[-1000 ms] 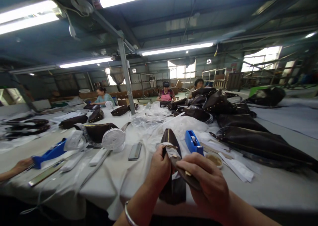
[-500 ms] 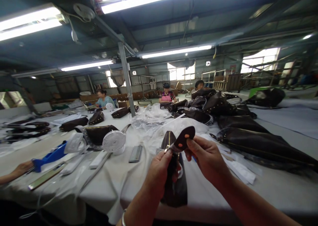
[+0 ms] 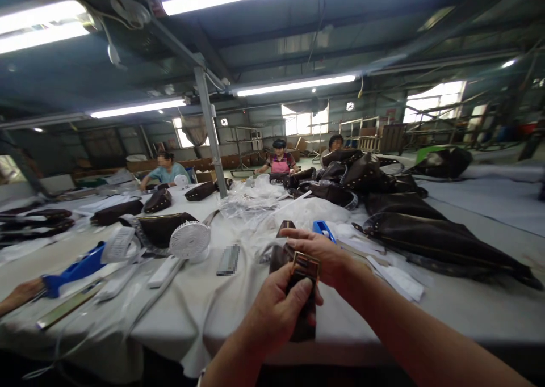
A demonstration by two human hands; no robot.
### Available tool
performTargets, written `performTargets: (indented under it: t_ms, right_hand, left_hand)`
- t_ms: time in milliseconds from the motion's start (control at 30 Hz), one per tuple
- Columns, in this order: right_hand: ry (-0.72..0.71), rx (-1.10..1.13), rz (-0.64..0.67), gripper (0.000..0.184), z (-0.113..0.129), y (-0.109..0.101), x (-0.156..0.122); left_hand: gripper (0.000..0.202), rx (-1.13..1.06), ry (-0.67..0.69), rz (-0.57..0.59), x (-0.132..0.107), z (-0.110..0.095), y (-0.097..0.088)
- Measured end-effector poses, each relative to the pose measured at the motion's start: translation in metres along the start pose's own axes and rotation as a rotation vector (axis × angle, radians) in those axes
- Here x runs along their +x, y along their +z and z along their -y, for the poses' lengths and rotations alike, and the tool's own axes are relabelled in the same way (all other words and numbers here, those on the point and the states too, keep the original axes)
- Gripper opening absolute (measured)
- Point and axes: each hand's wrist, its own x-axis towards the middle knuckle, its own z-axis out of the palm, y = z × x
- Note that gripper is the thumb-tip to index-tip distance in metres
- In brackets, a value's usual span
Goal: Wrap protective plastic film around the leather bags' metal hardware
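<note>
My left hand (image 3: 283, 302) is closed on a dark strap, its thumb pressed just below a gold-coloured buckle (image 3: 307, 264). Close behind the buckle is my right hand (image 3: 326, 256), its visible fingers stretched out to the left; its thumb and the far end of the strap are hidden. Under both hands lies a dark brown leather bag (image 3: 303, 331) with a zip near its far end, mostly covered by the hands.
A blue tape dispenser (image 3: 324, 231) stands beyond my right hand. White fans (image 3: 189, 239) and a phone (image 3: 229, 259) are on the left. Dark bags (image 3: 443, 242) are heaped on the right. Another person's hand (image 3: 23, 296) touches a blue dispenser (image 3: 76, 270). Co-workers (image 3: 280, 163) sit across the table.
The strap end with two orange dots has gone from sight, and the buckle now faces me. My right hand has moved left behind it, fingers extended. The view has shifted slightly right.
</note>
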Motion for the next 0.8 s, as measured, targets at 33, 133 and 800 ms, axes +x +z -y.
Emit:
performTargets:
  t_ms: [33, 133, 800]
  right_hand:
    - [0.005, -0.016, -0.029, 0.038, 0.003, 0.001, 0.007]
    - [-0.116, -0.028, -0.132, 0.03, 0.003, -0.007, 0.028]
    - [-0.26, -0.499, -0.177, 0.05, -0.031, -0.074, 0.052]
  left_hand:
    - [0.029, -0.036, 0.0, -0.021, -0.001, 0.001, -0.002]
    - [0.038, -0.244, -0.007, -0.14, -0.001, 0.002, -0.013]
    - [0.03, -0.336, -0.052, -0.375, -0.001, 0.016, -0.044]
